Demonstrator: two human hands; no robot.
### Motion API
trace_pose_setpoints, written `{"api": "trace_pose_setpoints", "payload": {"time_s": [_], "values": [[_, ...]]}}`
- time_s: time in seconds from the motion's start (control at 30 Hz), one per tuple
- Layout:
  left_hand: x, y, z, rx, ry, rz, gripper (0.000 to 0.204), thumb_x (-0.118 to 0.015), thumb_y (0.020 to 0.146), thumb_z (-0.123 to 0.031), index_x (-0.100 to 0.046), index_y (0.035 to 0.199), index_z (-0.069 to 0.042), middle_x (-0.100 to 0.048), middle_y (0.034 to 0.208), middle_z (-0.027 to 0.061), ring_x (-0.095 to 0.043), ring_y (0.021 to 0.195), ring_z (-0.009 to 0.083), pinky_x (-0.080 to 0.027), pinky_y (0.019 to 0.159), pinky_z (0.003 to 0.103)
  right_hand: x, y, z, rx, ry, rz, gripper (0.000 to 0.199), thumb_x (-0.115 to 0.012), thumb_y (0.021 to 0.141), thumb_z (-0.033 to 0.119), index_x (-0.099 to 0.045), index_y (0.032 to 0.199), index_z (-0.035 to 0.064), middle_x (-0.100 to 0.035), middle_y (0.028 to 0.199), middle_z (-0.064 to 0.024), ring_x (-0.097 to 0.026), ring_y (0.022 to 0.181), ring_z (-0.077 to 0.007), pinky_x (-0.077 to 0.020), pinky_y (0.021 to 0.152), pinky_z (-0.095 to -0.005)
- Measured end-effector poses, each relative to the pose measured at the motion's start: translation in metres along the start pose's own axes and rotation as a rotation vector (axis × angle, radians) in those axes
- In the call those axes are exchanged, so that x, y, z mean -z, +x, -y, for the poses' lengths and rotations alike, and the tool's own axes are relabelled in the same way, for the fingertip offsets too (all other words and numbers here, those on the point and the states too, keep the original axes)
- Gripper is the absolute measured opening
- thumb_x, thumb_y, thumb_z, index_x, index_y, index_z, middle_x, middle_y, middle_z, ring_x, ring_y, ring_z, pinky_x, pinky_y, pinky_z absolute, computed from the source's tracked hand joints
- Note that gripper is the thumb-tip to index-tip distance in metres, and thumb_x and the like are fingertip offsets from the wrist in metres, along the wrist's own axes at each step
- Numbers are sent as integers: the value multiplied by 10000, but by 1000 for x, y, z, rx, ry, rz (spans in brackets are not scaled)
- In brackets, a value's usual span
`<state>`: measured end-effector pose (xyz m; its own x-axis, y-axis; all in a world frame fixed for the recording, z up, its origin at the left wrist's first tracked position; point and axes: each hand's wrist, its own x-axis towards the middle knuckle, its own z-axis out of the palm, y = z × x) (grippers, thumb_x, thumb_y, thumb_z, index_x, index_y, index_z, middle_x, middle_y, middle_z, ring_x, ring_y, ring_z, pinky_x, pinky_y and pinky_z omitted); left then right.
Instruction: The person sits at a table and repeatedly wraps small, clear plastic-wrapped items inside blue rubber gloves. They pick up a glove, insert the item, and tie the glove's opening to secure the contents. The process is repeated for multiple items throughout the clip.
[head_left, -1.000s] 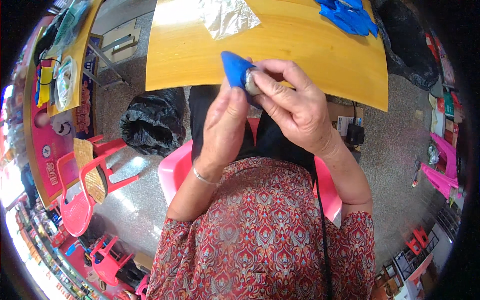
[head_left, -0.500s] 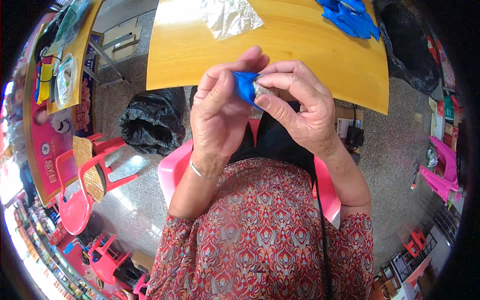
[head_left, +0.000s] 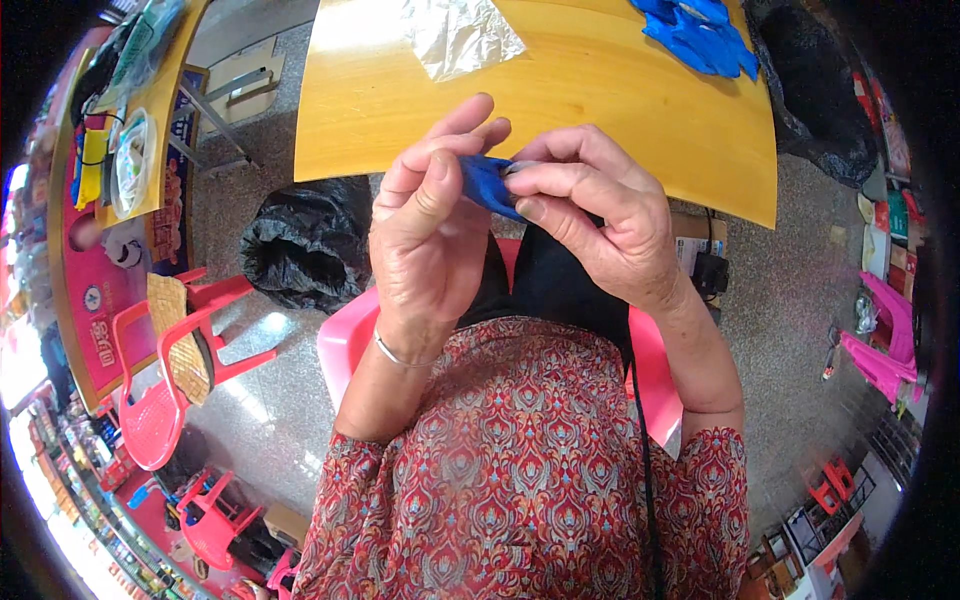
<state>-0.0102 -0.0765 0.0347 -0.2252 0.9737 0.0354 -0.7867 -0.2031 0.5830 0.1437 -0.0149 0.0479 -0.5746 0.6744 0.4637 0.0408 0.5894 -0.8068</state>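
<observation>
Hands: my left hand [head_left: 430,225] and right hand [head_left: 600,215] meet just in front of the counter [head_left: 620,100] edge, both pinching a small blue piece [head_left: 487,183] between thumb and fingertips; neither is spread wide.
Change: a second ago the blue piece stuck out as a broad flap above the left thumb; now it is folded down tight between the two hands, and the left fingers have risen over it.
Meaning: I judge the folding or wrapping is well on, with something small and silvery, hard to make out, at the right fingertips.
Blue piece place: held in the air, at 12 o'clock from my chest, not touching the counter.
Around: silver foil sheet [head_left: 462,35] on the counter at 12 o'clock; pile of blue pieces [head_left: 700,30] at 1 o'clock; black bag [head_left: 305,245] on the floor at 9 o'clock; red plastic chairs [head_left: 175,380] farther left.
In the way: nothing lies between the hands and the counter.
</observation>
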Motion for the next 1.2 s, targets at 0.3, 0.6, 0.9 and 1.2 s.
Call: {"api": "trace_pose_setpoints", "payload": {"time_s": [0.3,0.6,0.9,1.2], "values": [[-13,-3,11,-80,189,95,336,-615,901,-119,-555,1208,4,-508,1313,198,-469,1246,290,-351,1065,408,7,-1,-1,62,-108,-4,249,-674,794,12,-649,1041,-9,-548,942,-114,-604,880,-249,-500,758,-316],[-8,-4,13,273,-24,-66,515,-587,929,-141,-370,1379,-12,-469,1364,138,-480,1228,220,-381,1045,386,9,-3,-3,-31,-6,17,280,-630,844,17,-633,1123,-7,-526,1069,-111,-571,944,-232,-483,827,-294],[-5,-8,13,293,37,-46,466,-570,943,-156,-407,1355,-9,-506,1326,137,-527,1175,212,-438,999,380,21,-3,-1,-80,-94,35,281,-682,779,0,-687,1054,62,-580,950,-76,-605,851,-200,-506,731,-292],[7,-16,16,228,263,-41,381,-549,963,-196,-489,1282,3,-586,1207,103,-589,1060,172,-482,935,330,14,-4,7,-14,-443,4,239,-699,765,24,-692,1002,49,-592,849,-95,-616,776,-227,-501,692,-295]]}}
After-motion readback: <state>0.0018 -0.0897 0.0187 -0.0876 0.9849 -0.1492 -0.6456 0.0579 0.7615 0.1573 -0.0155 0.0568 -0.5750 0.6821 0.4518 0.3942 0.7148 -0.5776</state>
